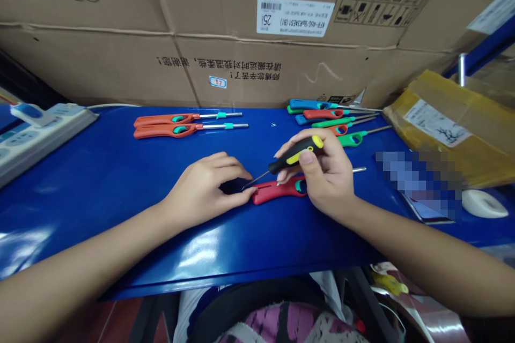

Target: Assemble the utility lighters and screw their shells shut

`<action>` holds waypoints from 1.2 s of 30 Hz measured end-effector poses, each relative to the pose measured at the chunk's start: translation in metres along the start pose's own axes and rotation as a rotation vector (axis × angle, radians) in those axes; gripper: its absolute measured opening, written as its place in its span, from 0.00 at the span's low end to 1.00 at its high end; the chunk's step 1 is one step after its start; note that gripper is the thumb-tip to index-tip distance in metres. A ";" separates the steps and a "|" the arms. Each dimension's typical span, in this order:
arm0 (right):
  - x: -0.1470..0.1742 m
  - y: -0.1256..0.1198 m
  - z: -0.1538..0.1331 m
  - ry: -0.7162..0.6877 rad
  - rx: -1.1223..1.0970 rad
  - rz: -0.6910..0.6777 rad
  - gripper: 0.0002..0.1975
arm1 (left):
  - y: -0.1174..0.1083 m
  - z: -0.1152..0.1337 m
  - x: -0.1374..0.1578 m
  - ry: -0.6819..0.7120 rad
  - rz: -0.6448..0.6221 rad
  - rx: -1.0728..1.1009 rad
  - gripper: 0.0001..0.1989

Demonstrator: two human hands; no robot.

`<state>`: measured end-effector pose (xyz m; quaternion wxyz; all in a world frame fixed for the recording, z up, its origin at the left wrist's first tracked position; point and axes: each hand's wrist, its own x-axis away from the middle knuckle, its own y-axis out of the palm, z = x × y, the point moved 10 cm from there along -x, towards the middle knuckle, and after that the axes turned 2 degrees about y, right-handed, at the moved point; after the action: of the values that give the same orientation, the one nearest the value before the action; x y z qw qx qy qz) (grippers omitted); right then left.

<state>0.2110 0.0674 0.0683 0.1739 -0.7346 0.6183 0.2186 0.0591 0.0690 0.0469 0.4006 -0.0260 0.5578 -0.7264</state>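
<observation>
My right hand (332,177) is closed around the black and yellow handle of a screwdriver (295,154). Its thin shaft slants down to the left, and the tip sits between the thumb and index finger of my left hand (205,185). Those two fingers are at the butt end of a red utility lighter (277,189), with the thumb touching it; whether they also hold something small cannot be made out. The lighter lies flat on the blue table (132,236), its metal nozzle (359,170) showing beyond my right hand, which hides its middle.
Two orange lighters (164,129) lie at the back left. Several coloured lighters (325,113) are piled at the back right. A power strip (44,131) is on the left; a yellow package (462,134), a phone (430,209) and a white mouse-like object (484,203) are on the right. Cardboard boxes (132,69) stand behind.
</observation>
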 end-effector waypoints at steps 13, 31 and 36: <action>-0.013 -0.023 -0.019 -0.083 0.123 0.103 0.09 | 0.029 0.004 -0.001 -0.008 -0.088 0.220 0.17; -0.004 -0.002 -0.026 -0.145 0.161 -0.073 0.09 | 0.028 0.008 -0.001 0.006 -0.045 0.261 0.18; -0.003 -0.001 -0.027 -0.165 0.162 -0.081 0.09 | 0.029 0.008 -0.001 0.004 -0.054 0.262 0.17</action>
<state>0.2147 0.0554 0.0928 0.2915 -0.7220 0.5874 0.2205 0.0803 0.0616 0.0265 0.3798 0.0129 0.4579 -0.8037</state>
